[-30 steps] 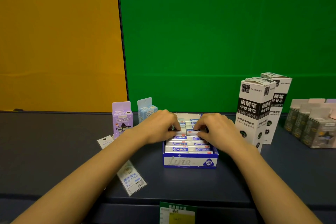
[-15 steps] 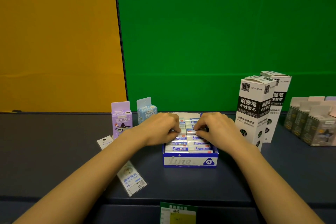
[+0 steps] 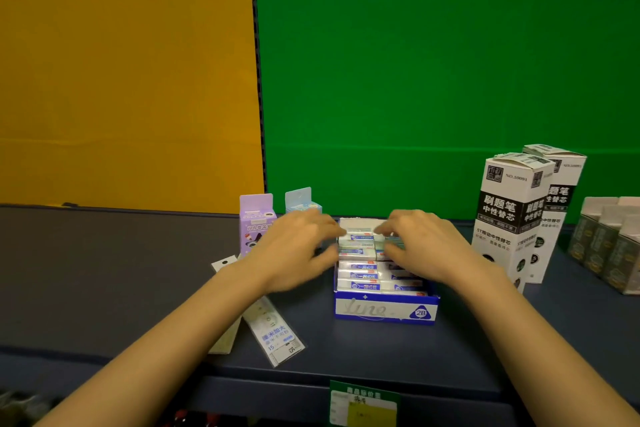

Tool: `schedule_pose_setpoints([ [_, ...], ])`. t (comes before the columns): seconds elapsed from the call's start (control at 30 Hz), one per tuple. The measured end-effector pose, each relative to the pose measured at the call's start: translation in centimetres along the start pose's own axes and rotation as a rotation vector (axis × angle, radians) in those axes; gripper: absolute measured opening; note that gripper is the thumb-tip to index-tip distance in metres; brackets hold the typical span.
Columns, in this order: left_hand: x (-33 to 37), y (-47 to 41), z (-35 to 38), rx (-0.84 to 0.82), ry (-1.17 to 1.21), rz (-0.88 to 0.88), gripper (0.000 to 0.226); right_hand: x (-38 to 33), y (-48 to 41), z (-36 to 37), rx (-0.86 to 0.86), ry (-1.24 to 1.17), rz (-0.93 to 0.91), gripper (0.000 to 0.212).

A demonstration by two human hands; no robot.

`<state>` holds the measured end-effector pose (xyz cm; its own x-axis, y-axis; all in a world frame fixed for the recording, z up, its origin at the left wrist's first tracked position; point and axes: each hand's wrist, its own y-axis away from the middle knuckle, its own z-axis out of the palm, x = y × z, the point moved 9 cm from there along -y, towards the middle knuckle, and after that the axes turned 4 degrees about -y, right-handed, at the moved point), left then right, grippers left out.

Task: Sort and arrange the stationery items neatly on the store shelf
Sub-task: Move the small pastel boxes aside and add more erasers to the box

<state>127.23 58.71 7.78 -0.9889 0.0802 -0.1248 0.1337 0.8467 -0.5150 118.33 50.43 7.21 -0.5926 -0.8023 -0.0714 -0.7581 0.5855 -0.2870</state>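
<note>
Left hand (image 3: 298,248) and right hand (image 3: 424,246) pinch stacked erasers (image 3: 358,242) by their ends above the 2B display box (image 3: 384,311) at 12 o'clock. Their long axis runs 9 to 3, equally near both.

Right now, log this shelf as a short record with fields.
Centre: eraser box, open-topped, erasers in rows
Hands: left hand and right hand at the back erasers; grip blurred
Left of box: purple pack and blue pack upright; rulers flat
Right of box: two tall refill boxes, then small boxes
Shelf edge: price tag
</note>
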Motion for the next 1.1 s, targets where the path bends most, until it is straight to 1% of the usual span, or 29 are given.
schedule_pose_setpoints([
  [0.07, -2.1, 1.8, -3.2, 0.251, 0.026, -0.077, 0.040, -1.3, -1.4, -0.5, 0.034, -0.094, -0.056, 0.043],
  [0.1, -3.5, 2.7, -4.4, 0.343, 0.031, -0.132, 0.038, -2.0, -2.3, -0.6, 0.038, -0.153, -0.087, 0.047],
  [0.17, -6.8, 4.3, -5.4, 0.437, 0.057, -0.287, 0.033, -3.2, -4.3, -0.5, 0.024, -0.277, -0.125, 0.057],
  [0.2, -8.5, 4.9, -5.4, 0.443, 0.095, -0.382, 0.037, -3.7, -5.4, -0.3, 0.009, -0.336, -0.127, 0.064],
  [0.27, -11.4, 5.7, -4.1, 0.373, 0.226, -0.552, 0.065, -4.4, -7.4, 0.7, -0.050, -0.449, -0.100, 0.081],
  [0.33, -13.2, 6.2, -1.6, 0.215, 0.430, -0.676, 0.092, -4.8, -9.2, 2.3, -0.141, -0.553, -0.047, 0.096],
  [0.4, -14.0, 6.5, 0.7, 0.051, 0.617, -0.739, 0.104, -5.1, -10.3, 3.8, -0.226, -0.630, 0.008, 0.105],
  [0.47, -14.2, 6.6, 2.2, -0.044, 0.720, -0.750, 0.102, -5.5, -10.9, 4.8, -0.278, -0.708, 0.046, 0.107],
  [0.53, -14.3, 6.3, 2.8, -0.057, 0.785, -0.737, 0.088, -5.7, -11.2, 5.4, -0.305, -0.756, 0.061, 0.101],
  [0.57, -14.3, 6.2, 3.0, -0.055, 0.813, -0.722, 0.080, -5.8, -11.3, 5.6, -0.309, -0.753, 0.064, 0.095],
  [0.63, -14.1, 5.8, 3.2, -0.053, 0.843, -0.682, 0.066, -6.0, -11.4, 5.8, -0.299, -0.710, 0.048, 0.072],
  [0.67, -14.1, 5.7, 3.3, -0.045, 0.851, -0.661, 0.062, -6.2, -11.4, 5.7, -0.283, -0.691, 0.036, 0.061],
  [0.7, -14.1, 5.6, 3.1, -0.028, 0.854, -0.643, 0.059, -6.5, -11.3, 5.5, -0.260, -0.694, 0.023, 0.053],
  [0.77, -14.2, 5.5, 2.1, 0.044, 0.834, -0.614, 0.058, -7.1, -11.2, 4.3, -0.183, -0.748, 0.005, 0.054],
  [0.83, -14.3, 5.6, 0.4, 0.163, 0.822, -0.601, 0.058, -7.4, -10.4, 2.2, -0.055, -0.817, -0.013, 0.055],
  [0.9, -14.1, 5.6, -1.9, 0.259, 0.806, -0.586, 0.052, -7.5, -8.8, -0.5, 0.089, -0.843, -0.042, 0.052],
  [0.97, -13.0, 5.1, -4.4, 0.282, 0.758, -0.515, 0.046, -7.4, -6.5, -3.2, 0.204, -0.845, -0.066, 0.050],
  [1.03, -11.1, 4.5, -6.6, 0.269, 0.729, -0.430, 0.043, -7.1, -3.8, -5.3, 0.256, -0.863, -0.078, 0.050],
  [1.1, -8.8, 4.1, -8.2, 0.253, 0.766, -0.372, 0.037, -6.4, -0.7, -6.9, 0.283, -0.866, -0.078, 0.048],
])
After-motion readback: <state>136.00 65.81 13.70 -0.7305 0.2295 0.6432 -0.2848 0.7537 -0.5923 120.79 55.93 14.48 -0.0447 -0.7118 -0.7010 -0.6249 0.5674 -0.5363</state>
